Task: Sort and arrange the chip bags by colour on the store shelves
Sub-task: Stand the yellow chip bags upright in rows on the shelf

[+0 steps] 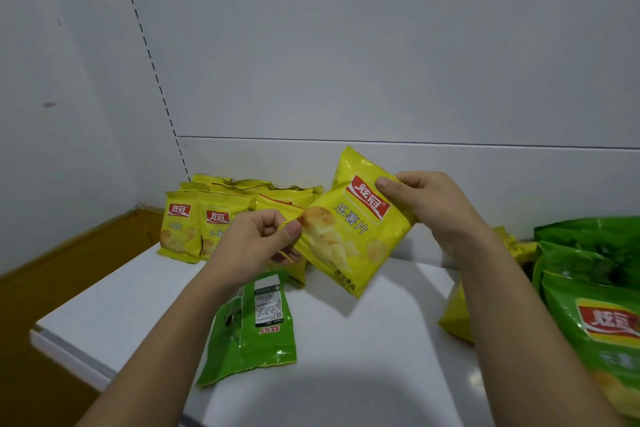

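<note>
My left hand (pixel 263 239) pinches the crimped side seam of a glossy yellow foil chip bag (pixel 349 236) with a red logo, thumb on the front and the other fingers curled in behind. My right hand (pixel 429 208) grips the opposite upper corner, thumb pressed on the front just beside the logo, fingers wrapped round the back. The bag hangs tilted between both hands, its front facing me, held clear above the back half of the white shelf (pixel 346 374).

Just behind and to the left of my left hand, a group of small yellow chip bags (pixel 194 222) stands upright in rows at the shelf's back left corner, against the white back panel (pixel 346 62). My left hand hides part of that group.

Below my left wrist, a green foil chip bag (pixel 252 329) lies flat on the shelf, back side up with its printed label showing, reaching toward the front edge.

Along the shelf's right edge, larger green chip bags (pixel 595 305) with red logos are piled together. Between them and my right forearm another yellow bag (pixel 455 315) lies largely hidden by the forearm.

Past the shelf's left edge is brown floor (pixel 52 288).
</note>
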A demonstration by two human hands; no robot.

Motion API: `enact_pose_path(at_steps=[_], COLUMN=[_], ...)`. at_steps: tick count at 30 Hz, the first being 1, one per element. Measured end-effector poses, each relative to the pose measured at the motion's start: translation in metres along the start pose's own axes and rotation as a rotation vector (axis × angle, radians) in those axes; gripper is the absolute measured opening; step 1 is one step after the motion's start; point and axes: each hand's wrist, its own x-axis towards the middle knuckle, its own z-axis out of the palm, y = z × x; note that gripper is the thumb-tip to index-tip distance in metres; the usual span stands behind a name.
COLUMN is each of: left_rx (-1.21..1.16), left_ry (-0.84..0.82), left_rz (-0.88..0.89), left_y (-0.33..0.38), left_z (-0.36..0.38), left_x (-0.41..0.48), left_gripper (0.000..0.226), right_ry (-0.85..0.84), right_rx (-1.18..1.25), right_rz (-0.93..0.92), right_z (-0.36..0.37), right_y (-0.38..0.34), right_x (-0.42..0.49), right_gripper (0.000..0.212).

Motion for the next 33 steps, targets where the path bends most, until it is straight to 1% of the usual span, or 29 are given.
enact_pose_path(at_steps=[3,5,8,10,13,15,17,19,20,21,22,25,26,28,30,31,33], left_rx=[0.013,0.033,0.081,0.171,0.337,0.398,0.255,0.039,-0.022,-0.032,0.009,0.213,0.214,0.095,0.005,-0.021,-0.123], left_ry=[0.057,0.078,0.071,0.064,0.127,0.106,-0.001,-0.072,-0.082,-0.086,-0.089,-0.057,-0.058,-0.100,-0.113,-0.096,-0.047], left_rz=[-0.012,-0.005,-0.020,-0.028,0.022,-0.021,-0.138,-0.218,-0.230,-0.230,-0.221,-0.175,-0.162,-0.154,-0.138,-0.123,-0.110], left_y=[-0.007,-0.011,-0.016,-0.016,-0.007,0.004,0.012,0.017,0.018,0.018,0.017,0.011,0.009,0.007,0.005,0.004,0.002], left_z=[0.005,0.011,0.013,0.011,0.013,0.019,0.028,0.033,0.034,0.034,0.034,0.034,0.036,0.039,0.042,0.042,0.041], left_x=[0.002,0.001,-0.003,-0.004,0.000,0.005,0.007,0.006,0.004,0.004,0.004,0.008,0.011,0.017,0.022,0.025,0.030], left_gripper=[0.026,0.026,0.026,0.029,0.033,0.033,0.033,0.043,0.048,0.049,0.050,0.049,0.045,0.032,0.026,0.024,0.021], right_ry=[0.166,0.226,0.200,0.164,0.097,0.093,0.153,0.211,0.223,0.232,0.244,0.283,0.276,0.243,0.244,0.265,0.298], right_rx=[0.119,0.129,0.066,0.006,-0.117,-0.146,-0.126,-0.100,-0.097,-0.104,-0.120,-0.143,-0.133,-0.093,-0.029,0.031,0.163], right_rz=[-0.007,-0.011,-0.064,-0.120,-0.163,-0.171,-0.194,-0.214,-0.216,-0.217,-0.215,-0.217,-0.214,-0.208,-0.223,-0.229,-0.199], right_z=[0.005,0.007,0.004,-0.001,-0.002,0.001,0.003,0.001,0.000,-0.002,-0.003,-0.006,-0.006,-0.005,-0.001,0.001,0.000], right_y=[0.001,0.003,0.003,0.000,-0.001,0.000,0.002,0.001,0.001,0.003,0.004,0.009,0.010,0.010,0.008,0.008,0.009], right_x=[0.006,0.008,0.005,0.002,-0.001,0.000,0.001,0.002,0.002,0.003,0.004,0.007,0.007,0.007,0.006,0.007,0.009], right_gripper=[0.018,0.017,0.018,0.016,0.013,0.013,0.013,0.013,0.012,0.012,0.012,0.012,0.012,0.010,0.007,0.016,0.040])
